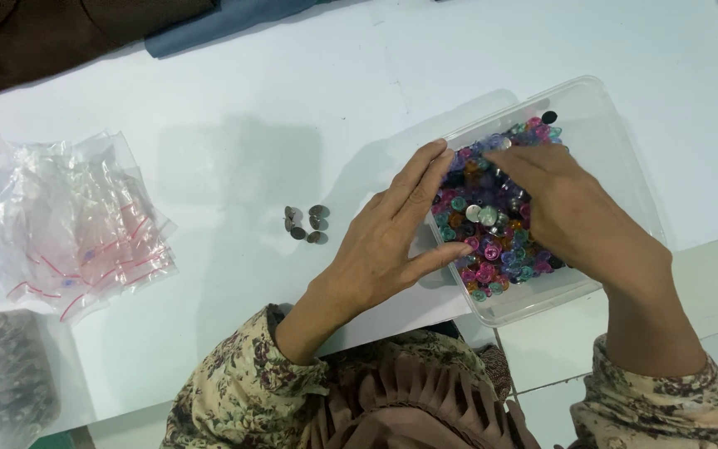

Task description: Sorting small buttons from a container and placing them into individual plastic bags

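Note:
A clear plastic tray (604, 116) on the white table holds a heap of small coloured buttons (492, 237) in pink, purple, teal and silver. My left hand (384, 241) rests on the tray's left rim, thumb and fingers against its edge. Inside the tray, my right hand (579, 220) lies over the buttons with its fingertips down among them; whether it has picked any up is hidden. A small cluster of dark metal buttons (305, 223) lies on the table just left of my left hand.
A pile of small clear zip bags (76, 224) with red seals lies at the left. A bag of dark pieces (2, 374) sits at the bottom left. Dark and blue cloth (85, 29) lies along the table's far edge.

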